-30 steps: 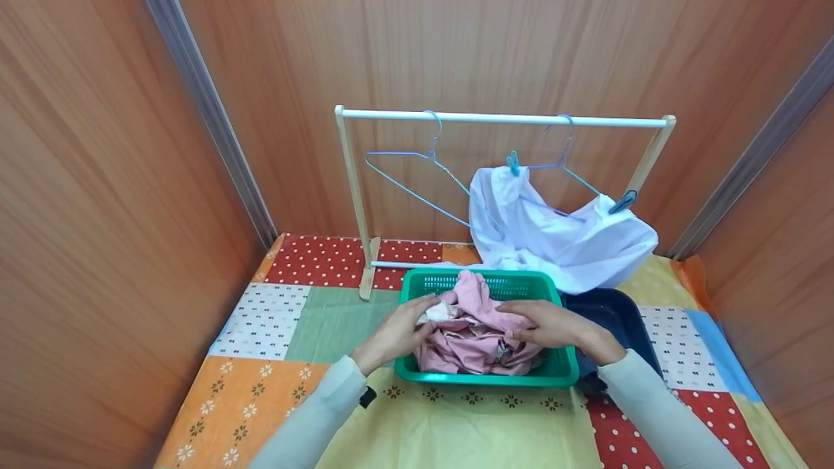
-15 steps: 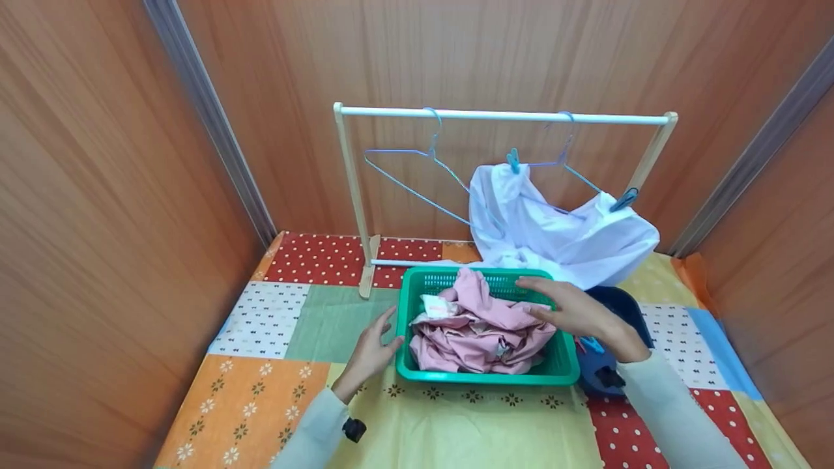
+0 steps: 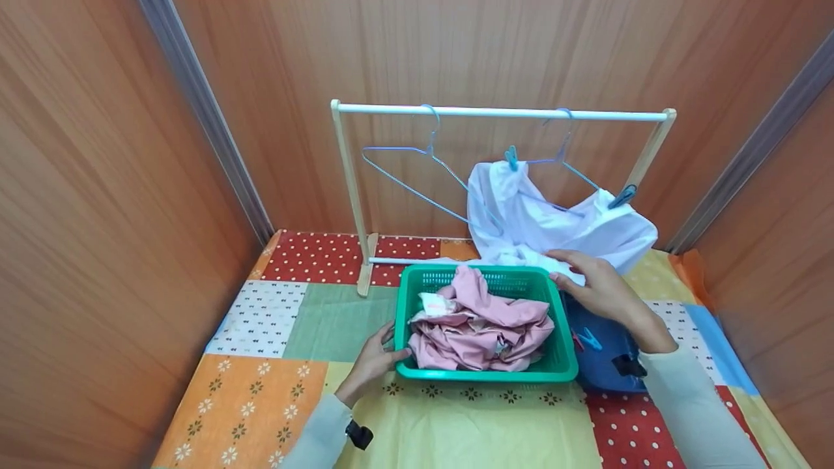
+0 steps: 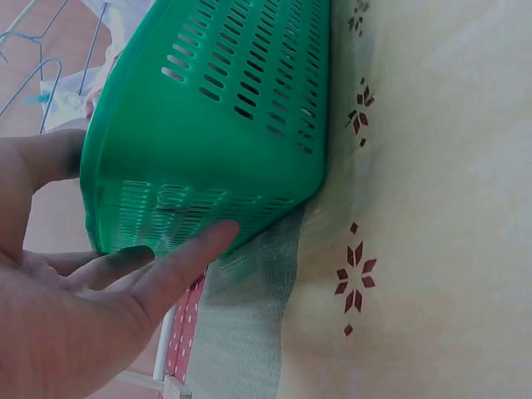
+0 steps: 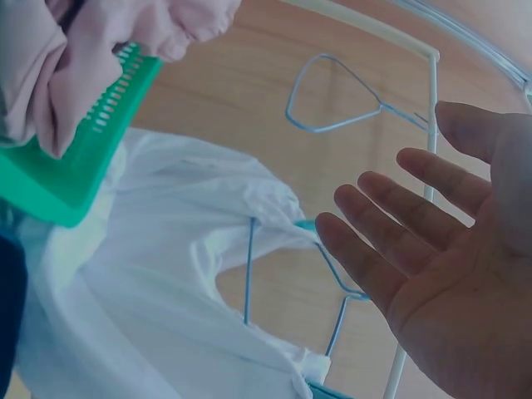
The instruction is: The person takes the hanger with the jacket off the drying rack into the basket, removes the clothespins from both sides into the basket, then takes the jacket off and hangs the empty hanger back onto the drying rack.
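Observation:
A green plastic basket (image 3: 485, 376) holds a crumpled pink garment (image 3: 466, 345) with a white label. Beside the basket's left end is my left hand (image 3: 374, 358), its thumb at the rim. In the left wrist view the fingers (image 4: 179, 274) stretch out straight along the outside of the perforated wall. My right hand (image 3: 603, 290) hovers by the far right corner of the basket, overlapping a white garment (image 3: 495, 195) in the head view. The right wrist view shows that right hand (image 5: 449, 291) with fingers spread and nothing in it.
Behind the basket stands a small drying rack (image 3: 502, 112). An unused hanger (image 3: 397, 148) is on its left; the white garment is pegged to another hanger. A dark blue tray (image 3: 609, 371) with a blue clothespin (image 3: 589, 339) lies to the right. Wooden panels enclose the patterned cloth.
Both hands have come off the pink garment. The left moved out to the basket's left end and up against it; the right moved right, past the far right corner. The basket stayed put.

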Action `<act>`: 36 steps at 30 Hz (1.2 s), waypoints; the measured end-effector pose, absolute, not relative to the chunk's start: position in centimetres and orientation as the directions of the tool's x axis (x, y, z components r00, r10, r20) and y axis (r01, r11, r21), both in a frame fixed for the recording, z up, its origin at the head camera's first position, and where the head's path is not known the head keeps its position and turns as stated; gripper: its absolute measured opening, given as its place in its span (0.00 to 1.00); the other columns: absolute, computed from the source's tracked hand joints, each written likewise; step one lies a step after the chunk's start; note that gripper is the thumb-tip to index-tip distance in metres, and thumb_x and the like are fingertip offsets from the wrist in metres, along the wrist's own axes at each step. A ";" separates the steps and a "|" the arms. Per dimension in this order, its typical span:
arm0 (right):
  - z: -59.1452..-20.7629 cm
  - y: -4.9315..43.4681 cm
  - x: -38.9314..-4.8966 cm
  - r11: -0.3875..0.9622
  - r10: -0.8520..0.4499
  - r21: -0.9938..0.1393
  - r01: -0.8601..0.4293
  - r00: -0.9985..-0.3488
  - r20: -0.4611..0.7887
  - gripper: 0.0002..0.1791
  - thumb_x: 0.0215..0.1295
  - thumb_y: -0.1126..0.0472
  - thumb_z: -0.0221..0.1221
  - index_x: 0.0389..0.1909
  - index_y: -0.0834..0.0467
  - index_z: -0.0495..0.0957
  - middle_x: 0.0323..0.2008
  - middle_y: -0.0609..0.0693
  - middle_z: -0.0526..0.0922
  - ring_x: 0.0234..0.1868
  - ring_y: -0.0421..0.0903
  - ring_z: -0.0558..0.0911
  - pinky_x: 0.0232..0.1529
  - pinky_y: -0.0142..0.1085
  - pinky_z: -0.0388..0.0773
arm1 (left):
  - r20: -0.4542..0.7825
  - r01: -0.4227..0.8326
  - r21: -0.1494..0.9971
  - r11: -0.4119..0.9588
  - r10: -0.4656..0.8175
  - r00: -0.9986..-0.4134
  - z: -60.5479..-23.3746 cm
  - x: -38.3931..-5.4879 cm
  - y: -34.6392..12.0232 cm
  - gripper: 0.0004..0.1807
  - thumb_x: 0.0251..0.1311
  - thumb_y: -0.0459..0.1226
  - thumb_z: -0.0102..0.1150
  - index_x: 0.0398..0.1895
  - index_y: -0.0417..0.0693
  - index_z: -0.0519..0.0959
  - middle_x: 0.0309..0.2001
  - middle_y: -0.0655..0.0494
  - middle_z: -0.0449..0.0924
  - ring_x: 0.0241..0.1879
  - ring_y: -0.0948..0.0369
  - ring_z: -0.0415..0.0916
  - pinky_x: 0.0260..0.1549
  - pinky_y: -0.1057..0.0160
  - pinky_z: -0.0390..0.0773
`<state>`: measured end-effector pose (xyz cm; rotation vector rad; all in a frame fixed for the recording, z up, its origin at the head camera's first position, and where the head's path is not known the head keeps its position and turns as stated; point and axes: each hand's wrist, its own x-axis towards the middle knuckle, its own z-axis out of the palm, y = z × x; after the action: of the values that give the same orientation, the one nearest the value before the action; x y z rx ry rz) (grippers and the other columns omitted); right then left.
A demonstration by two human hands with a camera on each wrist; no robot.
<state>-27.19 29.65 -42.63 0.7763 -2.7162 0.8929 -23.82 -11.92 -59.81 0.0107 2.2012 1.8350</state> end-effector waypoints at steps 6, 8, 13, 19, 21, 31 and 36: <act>-42.3 30.6 -27.1 0.700 -0.390 -0.499 -0.511 -0.859 0.332 0.24 0.71 0.53 0.57 0.65 0.57 0.73 0.62 0.58 0.78 0.62 0.58 0.77 0.55 0.56 0.78 | -0.172 -0.148 0.972 0.181 0.127 -0.977 -59.5 -24.5 -11.2 0.38 0.62 0.31 0.59 0.74 0.37 0.57 0.71 0.37 0.64 0.66 0.42 0.70 0.61 0.45 0.72; -42.3 30.9 -27.1 0.705 -0.380 -0.492 -0.511 -0.858 0.346 0.24 0.71 0.53 0.57 0.64 0.58 0.73 0.61 0.58 0.78 0.61 0.58 0.78 0.54 0.56 0.78 | -0.155 -0.132 0.975 0.178 0.119 -0.981 -59.6 -24.7 -11.1 0.37 0.61 0.30 0.58 0.74 0.36 0.58 0.69 0.36 0.66 0.65 0.43 0.71 0.61 0.46 0.73; -42.0 31.6 -27.2 0.725 -0.332 -0.486 -0.488 -0.866 0.374 0.23 0.72 0.53 0.55 0.64 0.60 0.74 0.60 0.60 0.79 0.60 0.59 0.78 0.53 0.57 0.78 | -0.143 -0.122 0.976 0.181 0.111 -0.983 -59.6 -24.6 -11.1 0.37 0.60 0.29 0.58 0.73 0.35 0.58 0.69 0.36 0.67 0.64 0.43 0.72 0.60 0.47 0.74; -41.2 32.8 -27.8 0.748 -0.218 -0.481 -0.458 -0.853 0.474 0.20 0.72 0.57 0.55 0.60 0.63 0.76 0.56 0.62 0.81 0.55 0.61 0.81 0.50 0.58 0.79 | -0.168 -0.144 0.971 0.191 0.119 -0.979 -59.6 -24.4 -11.2 0.36 0.63 0.31 0.57 0.74 0.40 0.58 0.71 0.40 0.65 0.67 0.44 0.68 0.62 0.46 0.72; -40.9 33.2 -28.1 0.766 -0.160 -0.468 -0.441 -0.836 0.525 0.19 0.72 0.58 0.55 0.58 0.63 0.77 0.54 0.62 0.82 0.52 0.61 0.82 0.50 0.52 0.82 | -0.168 -0.143 0.970 0.195 0.120 -0.978 -59.6 -24.5 -11.2 0.36 0.64 0.31 0.56 0.75 0.41 0.57 0.71 0.40 0.65 0.68 0.44 0.67 0.63 0.47 0.70; -40.2 35.5 -30.6 0.790 0.111 -0.515 -0.333 -0.749 0.653 0.17 0.68 0.63 0.56 0.55 0.64 0.78 0.55 0.63 0.79 0.55 0.62 0.78 0.56 0.49 0.75 | -0.164 -0.142 0.976 0.166 0.129 -0.978 -59.8 -24.5 -11.3 0.37 0.64 0.30 0.56 0.75 0.39 0.55 0.71 0.38 0.64 0.67 0.43 0.68 0.62 0.47 0.72; -40.8 36.8 -31.7 0.791 0.145 -0.555 -0.259 -0.802 0.580 0.20 0.71 0.60 0.54 0.59 0.65 0.75 0.59 0.64 0.76 0.61 0.64 0.74 0.61 0.62 0.69 | -0.164 -0.144 0.977 0.160 0.120 -0.979 -60.0 -24.6 -11.2 0.38 0.64 0.30 0.56 0.76 0.41 0.53 0.70 0.36 0.64 0.66 0.42 0.69 0.61 0.46 0.73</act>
<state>-31.73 36.79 -40.82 0.0840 -2.3543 0.8488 -24.62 -11.24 -60.04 -0.0236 2.2292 1.9137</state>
